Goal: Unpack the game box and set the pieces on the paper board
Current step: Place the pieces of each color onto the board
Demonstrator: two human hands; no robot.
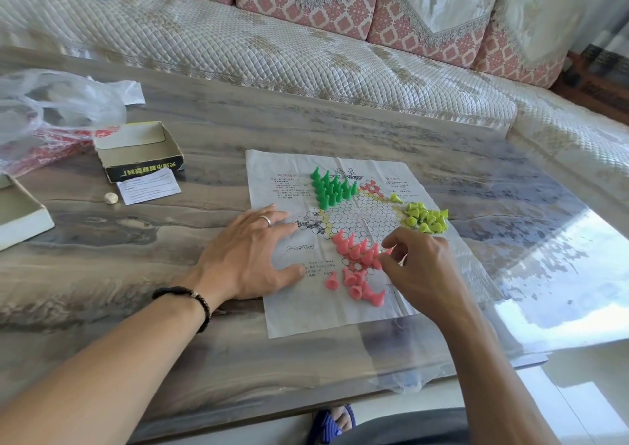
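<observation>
The paper board point(289, 312) lies flat on the table with a star grid printed in its middle. Several green pieces point(332, 187) stand upright in the far left point. Yellow-green pieces point(425, 218) lie in a loose heap at the right point. Several pink pieces point(357, 249) stand in the near point, and more pink pieces point(355, 286) lie tipped over just below them. My left hand point(252, 254) rests flat with spread fingers on the board's left edge. My right hand point(418, 267) pinches a pink piece at the right end of the standing pink row.
The open game box point(143, 150) sits at the left with a white leaflet point(148, 186) and a small pale pebble point(110, 198) in front of it. The box lid point(20, 213) lies at the far left. A plastic bag point(58, 107) lies behind. A sofa runs along the table's far side.
</observation>
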